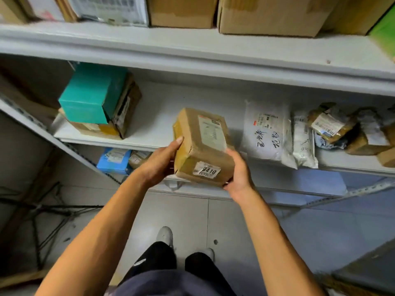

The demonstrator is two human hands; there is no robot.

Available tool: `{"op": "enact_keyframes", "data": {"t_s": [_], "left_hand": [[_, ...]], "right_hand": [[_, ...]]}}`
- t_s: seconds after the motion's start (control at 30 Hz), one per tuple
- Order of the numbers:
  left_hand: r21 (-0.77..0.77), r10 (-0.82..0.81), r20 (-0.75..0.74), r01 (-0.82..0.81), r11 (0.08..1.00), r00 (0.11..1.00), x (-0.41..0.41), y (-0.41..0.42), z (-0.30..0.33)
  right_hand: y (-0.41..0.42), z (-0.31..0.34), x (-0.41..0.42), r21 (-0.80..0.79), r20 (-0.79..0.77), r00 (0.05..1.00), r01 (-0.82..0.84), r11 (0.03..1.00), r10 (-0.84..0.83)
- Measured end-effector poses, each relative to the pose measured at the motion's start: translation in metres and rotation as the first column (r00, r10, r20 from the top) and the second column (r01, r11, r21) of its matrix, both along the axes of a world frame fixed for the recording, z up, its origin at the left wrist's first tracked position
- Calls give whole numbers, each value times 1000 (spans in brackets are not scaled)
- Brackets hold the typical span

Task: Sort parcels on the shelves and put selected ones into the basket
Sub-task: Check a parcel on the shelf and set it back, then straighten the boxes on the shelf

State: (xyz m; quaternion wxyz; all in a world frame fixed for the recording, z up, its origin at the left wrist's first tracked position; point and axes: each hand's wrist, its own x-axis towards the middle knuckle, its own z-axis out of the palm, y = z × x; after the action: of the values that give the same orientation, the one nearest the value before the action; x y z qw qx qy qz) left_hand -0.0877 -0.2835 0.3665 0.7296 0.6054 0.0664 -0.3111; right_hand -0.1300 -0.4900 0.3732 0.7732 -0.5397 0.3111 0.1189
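Across the upper half of the frame run grey metal shelves (192,50), the top one carrying large brown cartons (271,13). On the middle shelf a teal box (89,95) sits at left on a flat brown carton, and white plastic mailer bags (267,131) with handwriting lie at right. At centre frame, in front of the middle shelf's edge, is a brown cardboard parcel (201,146), taped, with a pale shipping label on top and a white sticker reading 0410 on its near end. The left hand (158,161) grips its left side, thumb up along the edge; the right hand (239,171) clasps its right lower corner. Both forearms reach forward, bare.
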Motion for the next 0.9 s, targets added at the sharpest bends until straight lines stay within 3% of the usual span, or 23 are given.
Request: {"op": "enact_keyframes", "data": {"t_s": [0.1, 0.2, 0.27, 0.37, 0.47, 0.53, 0.6, 0.7, 0.77, 0.9], "left_hand": [[184, 251, 123, -270, 945, 960, 16, 21, -2], [278, 303, 330, -398, 874, 894, 22, 66, -6], [382, 261, 551, -518, 766, 792, 27, 102, -4], [394, 143, 798, -685, 612, 586, 35, 154, 10], [390, -43, 909, -811, 437, 414, 49, 199, 22], [441, -94, 894, -823, 358, 438, 62, 223, 24], [541, -96, 831, -754, 372, 548, 76, 236, 23], [662, -71, 704, -618, 423, 706, 95, 236, 16], [714, -49, 643, -576, 399, 764, 102, 226, 13], [722, 22, 633, -600, 345, 774, 109, 216, 13]], "right_hand": [[21, -31, 41, -221, 38, 993, 117, 968, -111], [43, -22, 72, -498, 89, 994, 95, 862, -59], [49, -26, 97, -651, 91, 995, 82, 755, -29], [66, -25, 126, -721, 64, 995, 96, 687, -72], [81, -26, 140, -692, 177, 936, 337, 638, -303], [96, -26, 136, -731, 297, 877, 464, 500, -379], [114, -31, 125, -749, 339, 877, 471, 466, -341], [145, -37, 126, -701, 168, 912, 378, 605, -375], [176, -32, 135, -713, 88, 954, 262, 650, -288], [243, -28, 146, -632, 136, 976, 217, 744, -169]]}}
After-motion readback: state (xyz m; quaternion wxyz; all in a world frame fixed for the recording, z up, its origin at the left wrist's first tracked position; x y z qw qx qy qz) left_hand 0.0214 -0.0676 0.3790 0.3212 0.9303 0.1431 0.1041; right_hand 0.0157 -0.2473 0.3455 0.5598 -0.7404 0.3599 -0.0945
